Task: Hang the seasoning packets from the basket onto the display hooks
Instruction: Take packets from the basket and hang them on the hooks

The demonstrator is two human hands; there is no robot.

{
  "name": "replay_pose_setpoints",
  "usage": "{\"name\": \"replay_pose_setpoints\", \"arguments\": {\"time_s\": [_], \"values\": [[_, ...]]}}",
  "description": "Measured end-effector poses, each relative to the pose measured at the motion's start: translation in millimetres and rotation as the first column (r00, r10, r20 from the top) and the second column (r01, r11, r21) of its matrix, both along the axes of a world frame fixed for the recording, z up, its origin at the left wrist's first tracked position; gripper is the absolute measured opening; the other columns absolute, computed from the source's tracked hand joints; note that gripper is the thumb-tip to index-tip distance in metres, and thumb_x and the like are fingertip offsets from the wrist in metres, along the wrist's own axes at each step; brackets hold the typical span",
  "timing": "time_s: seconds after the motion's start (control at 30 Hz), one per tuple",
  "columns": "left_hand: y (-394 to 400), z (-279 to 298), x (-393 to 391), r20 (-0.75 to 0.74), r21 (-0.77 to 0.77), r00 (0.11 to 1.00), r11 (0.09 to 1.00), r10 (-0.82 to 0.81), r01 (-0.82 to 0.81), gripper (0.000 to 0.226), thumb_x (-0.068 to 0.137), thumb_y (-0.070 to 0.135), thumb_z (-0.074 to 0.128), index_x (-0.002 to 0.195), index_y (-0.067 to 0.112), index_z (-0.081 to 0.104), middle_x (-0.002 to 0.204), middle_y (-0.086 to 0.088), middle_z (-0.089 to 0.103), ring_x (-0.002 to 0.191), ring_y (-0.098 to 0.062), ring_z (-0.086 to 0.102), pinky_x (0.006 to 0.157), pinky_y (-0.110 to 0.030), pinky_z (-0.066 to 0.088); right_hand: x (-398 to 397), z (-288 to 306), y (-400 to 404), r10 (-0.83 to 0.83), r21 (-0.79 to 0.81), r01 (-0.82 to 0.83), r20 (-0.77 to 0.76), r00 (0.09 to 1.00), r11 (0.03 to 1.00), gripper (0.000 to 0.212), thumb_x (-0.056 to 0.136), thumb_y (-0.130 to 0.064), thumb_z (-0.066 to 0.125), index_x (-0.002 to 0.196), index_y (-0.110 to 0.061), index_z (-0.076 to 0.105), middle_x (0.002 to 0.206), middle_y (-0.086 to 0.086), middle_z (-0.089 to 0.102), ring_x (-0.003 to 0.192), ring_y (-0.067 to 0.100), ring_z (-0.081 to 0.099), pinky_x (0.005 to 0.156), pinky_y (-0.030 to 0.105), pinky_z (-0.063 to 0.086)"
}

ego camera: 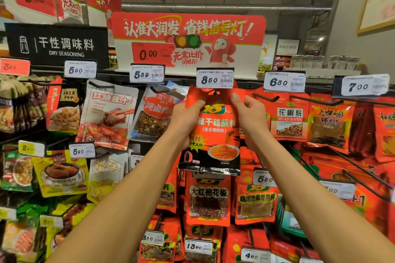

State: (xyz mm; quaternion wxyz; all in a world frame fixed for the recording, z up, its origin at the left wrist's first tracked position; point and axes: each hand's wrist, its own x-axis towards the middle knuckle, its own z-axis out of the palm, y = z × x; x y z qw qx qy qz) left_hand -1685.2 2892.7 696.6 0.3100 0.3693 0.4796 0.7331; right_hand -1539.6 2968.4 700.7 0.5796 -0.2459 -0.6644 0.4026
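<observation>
Head view of a dry-seasoning display wall: both bare forearms reach up to a red seasoning packet held upright at the top row, directly beneath the 8.50 price tag. The left hand grips the packet's upper left edge, its thumb pressed on the front face and its fingers curled out of sight behind; the right hand grips the upper right edge in the same manner, thumb on the front. The hang hole at the packet's top centre sits level with the tip of the display hook under that tag; whether the hook has passed through the hole cannot be told. The packet's lower black band overlaps the row of red packets hanging below. To the left hang a white-and-red sauce packet under the 5.90 tag and a silver-and-red packet under the 5.39 tag. To the right, a huajiao powder packet hangs under the 6.30 tag. A red promotional sign stands above the rack, beside a black "DRY SEASONING" sign
</observation>
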Motion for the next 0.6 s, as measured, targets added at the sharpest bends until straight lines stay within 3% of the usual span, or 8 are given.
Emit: {"name": "replay_pose_setpoints", "arguments": {"time_s": [0.13, 0.23, 0.33, 0.43, 0.47, 0.53, 0.6], "values": [[6.3, 7.4, 2.9, 0.005, -0.059, 1.0, 0.998, -0.007, 0.008, 0.014, 0.089, 0.027, 0.071, 0.093, 0.014, 0.07, 0.076, -0.009, 0.077, 0.062, -0.024, 0.075, 0.053, -0.033, 0.058, -4.5, 7.6, 9.4, -0.129, -0.056, 0.135, 0.093, 0.987, 0.989, 0.032, 0.092, -0.044, 0.065, 0.086, -0.013, 0.074, 0.073, 0.001, 0.076, 0.063, 0.013, 0.071, 0.059, 0.032, 0.055], [7.9, 6.0, 1.6, 0.004, -0.096, 1.0, 0.995, -0.006, 0.007, 0.018, 0.088, 0.03, 0.072, 0.096, 0.014, 0.07, 0.079, -0.01, 0.078, 0.063, -0.024, 0.075, 0.053, -0.032, 0.057, -6.9, 3.2, 17.1, -0.128, -0.197, 0.152, 0.127, 0.984, 0.969, 0.044, 0.087, -0.049, 0.066, 0.109, -0.011, 0.07, 0.095, 0.007, 0.075, 0.078, 0.022, 0.071, 0.064, 0.033, 0.055], [6.2, -1.8, -1.3, -0.009, -0.081, 1.0, 0.997, -0.022, 0.021, 0.025, 0.089, 0.033, 0.073, 0.104, 0.014, 0.07, 0.079, -0.006, 0.078, 0.066, -0.022, 0.076, 0.055, -0.032, 0.058, -2.3, -8.5, 18.8, -0.047, -0.246, 0.078, 0.129, 0.991, 0.966, 0.037, 0.092, -0.052, 0.064, 0.097, -0.015, 0.066, 0.089, 0.003, 0.073, 0.076, 0.02, 0.068, 0.063, 0.028, 0.052], [-3.8, -12.9, -7.7, -0.091, -0.092, 0.995, 0.995, -0.048, 0.04, 0.028, 0.09, 0.029, 0.073, 0.111, 0.011, 0.069, 0.095, -0.011, 0.079, 0.08, -0.025, 0.076, 0.066, -0.036, 0.062, 10.3, -21.5, 9.5, 0.151, -0.222, -0.119, 0.13, 0.98, 0.968, 0.02, 0.093, -0.038, 0.07, 0.086, -0.02, 0.066, 0.063, -0.011, 0.071, 0.052, 0.002, 0.064, 0.044, 0.016, 0.046], [-9.0, -18.1, -12.8, -0.127, -0.11, 0.988, 0.991, -0.088, 0.074, 0.028, 0.089, 0.025, 0.074, 0.111, 0.009, 0.069, 0.099, -0.013, 0.078, 0.082, -0.024, 0.076, 0.068, -0.035, 0.062, 14.5, -27.8, 8.5, 0.211, -0.213, -0.179, 0.139, 0.968, 0.961, 0.012, 0.091, -0.031, 0.073, 0.091, -0.02, 0.067, 0.067, -0.012, 0.073, 0.054, 0.001, 0.067, 0.044, 0.015, 0.047], [-19.1, -28.9, -23.3, -0.21, -0.182, 0.959, 0.971, -0.192, 0.154, 0.027, 0.086, 0.017, 0.075, 0.111, 0.009, 0.069, 0.099, -0.011, 0.078, 0.079, -0.02, 0.074, 0.065, -0.031, 0.06, 19.6, -36.0, 5.4, 0.285, -0.214, -0.249, 0.157, 0.946, 0.945, 0.019, 0.087, -0.02, 0.077, 0.104, -0.019, 0.069, 0.086, -0.007, 0.079, 0.073, 0.01, 0.076, 0.053, 0.018, 0.054], [-18.5, -34.8, -28.1, -0.253, -0.21, 0.938, 0.96, -0.236, 0.184, 0.024, 0.085, 0.01, 0.075, 0.109, 0.009, 0.07, 0.098, -0.01, 0.078, 0.082, -0.022, 0.074, 0.071, -0.033, 0.06, 18.2, -37.9, 9.5, 0.249, -0.223, -0.21, 0.164, 0.955, 0.952, 0.022, 0.086, -0.017, 0.078, 0.106, -0.019, 0.069, 0.09, -0.004, 0.079, 0.079, 0.014, 0.077, 0.056, 0.02, 0.056]]}}
